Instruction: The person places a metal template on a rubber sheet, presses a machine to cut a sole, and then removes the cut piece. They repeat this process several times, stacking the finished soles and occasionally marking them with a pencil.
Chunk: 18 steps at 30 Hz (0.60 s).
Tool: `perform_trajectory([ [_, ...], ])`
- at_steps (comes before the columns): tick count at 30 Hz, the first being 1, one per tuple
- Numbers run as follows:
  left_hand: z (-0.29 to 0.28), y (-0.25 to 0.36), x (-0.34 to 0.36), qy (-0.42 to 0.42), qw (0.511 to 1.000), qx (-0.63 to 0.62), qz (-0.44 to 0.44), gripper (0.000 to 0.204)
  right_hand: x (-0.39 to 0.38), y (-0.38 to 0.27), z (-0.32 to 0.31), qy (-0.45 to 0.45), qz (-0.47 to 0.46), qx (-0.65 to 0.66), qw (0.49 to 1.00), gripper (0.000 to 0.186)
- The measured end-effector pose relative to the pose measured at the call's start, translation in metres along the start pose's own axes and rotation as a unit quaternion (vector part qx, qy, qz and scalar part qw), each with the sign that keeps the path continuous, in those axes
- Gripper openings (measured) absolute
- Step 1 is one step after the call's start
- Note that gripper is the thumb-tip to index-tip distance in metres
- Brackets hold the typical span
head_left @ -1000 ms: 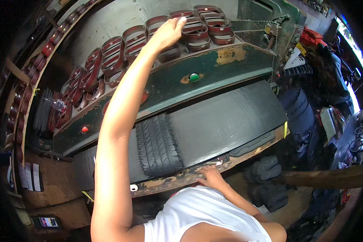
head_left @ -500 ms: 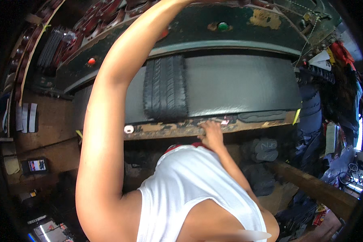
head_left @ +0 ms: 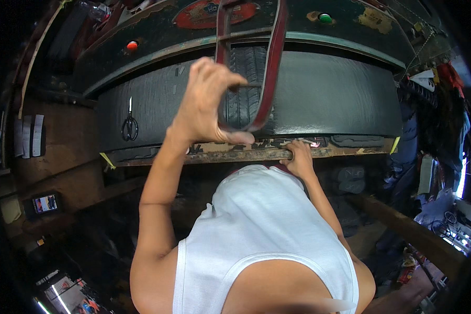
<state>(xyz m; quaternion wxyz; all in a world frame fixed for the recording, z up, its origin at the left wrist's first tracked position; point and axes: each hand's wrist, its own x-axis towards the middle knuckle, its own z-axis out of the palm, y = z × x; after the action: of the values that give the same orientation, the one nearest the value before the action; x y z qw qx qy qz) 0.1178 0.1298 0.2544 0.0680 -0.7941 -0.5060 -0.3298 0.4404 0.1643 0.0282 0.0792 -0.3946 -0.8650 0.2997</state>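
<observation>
My left hand [head_left: 196, 102] curves round the lower end of a dark red, long metal frame with crossbars, which looks like a sole cutting die [head_left: 271, 78]. The die is raised in front of the dark green machine beam. Behind it, a strip of black tyre tread [head_left: 246, 57] lies on the black rubber-like bed [head_left: 340, 94]. My right hand [head_left: 300, 158] rests with bent fingers over the worn wooden front edge [head_left: 235, 154], beside a small pink and white thing [head_left: 314, 144].
Scissors [head_left: 130, 123] with black handles lie on the bed's left part. Flat dark pieces [head_left: 358, 140] sit along the front ledge. Across the back runs the green beam [head_left: 157, 26] with a red button [head_left: 132, 45] and a green button [head_left: 325, 19]. A wooden beam [head_left: 403, 225] slants at right.
My left hand has come down from beyond the upper edge, bringing the red die over the tread. The scissors, earlier behind my arm, now show. My right hand stays at the wooden edge.
</observation>
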Motion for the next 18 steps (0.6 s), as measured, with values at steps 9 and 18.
perform_trajectory([
  [9,0.102,-0.016,-0.063,-0.143,0.972,-0.024,-0.184,0.082,0.015,-0.009,-0.022,-0.131,0.057,0.02,0.99,0.05],
  [18,0.117,-0.033,-0.087,-0.041,0.935,-0.231,-0.265,0.058,0.088,-0.064,-0.082,-0.069,0.015,0.217,0.974,0.083],
])
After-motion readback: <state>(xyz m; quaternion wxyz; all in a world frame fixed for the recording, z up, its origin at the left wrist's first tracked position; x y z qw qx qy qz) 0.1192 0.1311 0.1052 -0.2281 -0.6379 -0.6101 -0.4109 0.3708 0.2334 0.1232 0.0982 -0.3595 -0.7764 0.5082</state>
